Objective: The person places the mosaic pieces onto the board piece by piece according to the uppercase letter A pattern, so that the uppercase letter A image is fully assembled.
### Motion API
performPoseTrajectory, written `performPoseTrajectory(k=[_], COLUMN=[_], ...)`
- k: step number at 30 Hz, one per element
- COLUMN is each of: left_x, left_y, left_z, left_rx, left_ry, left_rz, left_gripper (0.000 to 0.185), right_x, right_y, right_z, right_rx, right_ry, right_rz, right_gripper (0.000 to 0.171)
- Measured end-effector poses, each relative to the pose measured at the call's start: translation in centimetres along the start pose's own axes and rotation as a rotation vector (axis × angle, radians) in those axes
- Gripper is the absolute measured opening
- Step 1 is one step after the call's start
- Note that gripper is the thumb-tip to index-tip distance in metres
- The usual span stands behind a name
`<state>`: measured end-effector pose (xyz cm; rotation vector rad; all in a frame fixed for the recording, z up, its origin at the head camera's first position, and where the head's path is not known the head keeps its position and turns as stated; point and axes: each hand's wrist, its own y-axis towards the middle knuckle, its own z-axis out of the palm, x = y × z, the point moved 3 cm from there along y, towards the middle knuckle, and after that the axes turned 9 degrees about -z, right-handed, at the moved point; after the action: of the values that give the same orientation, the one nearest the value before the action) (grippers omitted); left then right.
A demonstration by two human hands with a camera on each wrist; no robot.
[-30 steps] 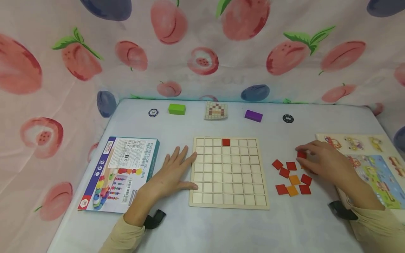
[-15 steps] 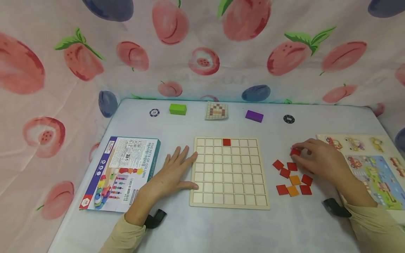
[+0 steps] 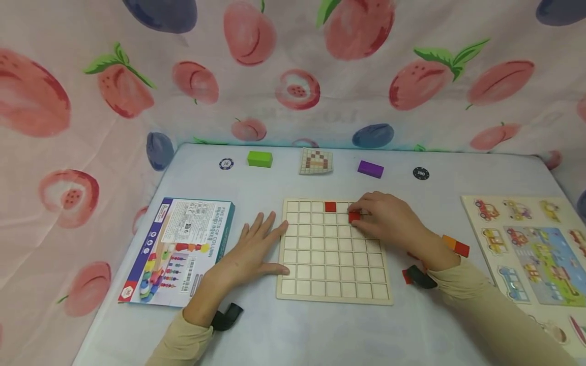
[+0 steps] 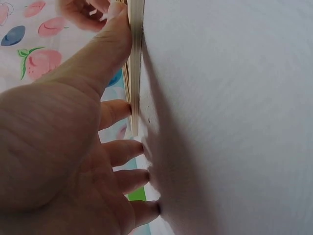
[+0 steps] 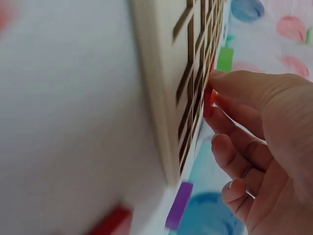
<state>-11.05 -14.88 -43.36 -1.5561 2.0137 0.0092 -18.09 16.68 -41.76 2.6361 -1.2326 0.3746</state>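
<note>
A wooden grid board (image 3: pixel 334 297) lies mid-table, with one red square tile (image 3: pixel 330 207) in its top row. My right hand (image 3: pixel 389 216) pinches another red tile (image 5: pixel 209 100) between thumb and fingers, over the board's upper right cells. In the right wrist view that tile stands on edge, close to the grid. My left hand (image 3: pixel 249 254) is spread flat at the board's left side, thumb and index finger touching its edge. Loose tiles lie right of the board, among them an orange tile (image 3: pixel 448 241) and a red one (image 3: pixel 462 249); my right forearm hides most of the others.
Left lies a bead-set box (image 3: pixel 192 254); right, a picture puzzle board (image 3: pixel 496 254). Along the back sit a chip marked 10 (image 3: pixel 226 163), a green block (image 3: pixel 260 159), a pattern card (image 3: pixel 316 161), a purple block (image 3: pixel 371 169) and a chip marked 100 (image 3: pixel 421 173).
My right hand has carried a red tile leftward from the loose tiles to the upper right part of the grid board. The left hand has kept its place at the board's edge.
</note>
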Motion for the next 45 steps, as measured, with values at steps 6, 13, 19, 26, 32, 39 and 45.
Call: performPoseTrajectory(k=[6, 13, 19, 26, 32, 39, 45], left_x=[-0.3, 0.0, -0.2, -0.2, 0.1, 0.2, 0.2], left_y=[0.0, 0.0, 0.1, 0.0, -0.1, -0.1, -0.1], left_z=[0.0, 0.0, 0.1, 0.0, 0.1, 0.2, 0.1], left_rx=[0.003, 0.0, 0.006, -0.004, 0.001, 0.008, 0.012], left_ry=[0.002, 0.005, 0.006, 0.016, -0.012, -0.027, -0.014], left_rz=[0.001, -0.003, 0.006, 0.005, 0.006, 0.01, 0.002], left_gripper=[0.104, 0.104, 0.104, 0.105, 0.104, 0.103, 0.103], right_x=[1.1, 1.2, -1.4, -4.4, -4.0, -3.6, -3.3], right_y=[1.3, 1.1, -2.4, -8.2, -9.5, -9.3, -9.1], right_z=[0.8, 0.8, -0.7, -1.8, -1.5, -1.6, -1.9], right_rx=[0.006, 0.02, 0.043, 0.069, 0.063, 0.078, 0.025], right_ry=[0.028, 0.012, 0.026, 0.021, -0.043, -0.106, -0.104], right_rz=[-0.037, -0.067, 0.029, 0.159, 0.149, 0.167, 0.191], right_gripper=[0.019, 0.017, 0.023, 0.029, 0.036, 0.038, 0.037])
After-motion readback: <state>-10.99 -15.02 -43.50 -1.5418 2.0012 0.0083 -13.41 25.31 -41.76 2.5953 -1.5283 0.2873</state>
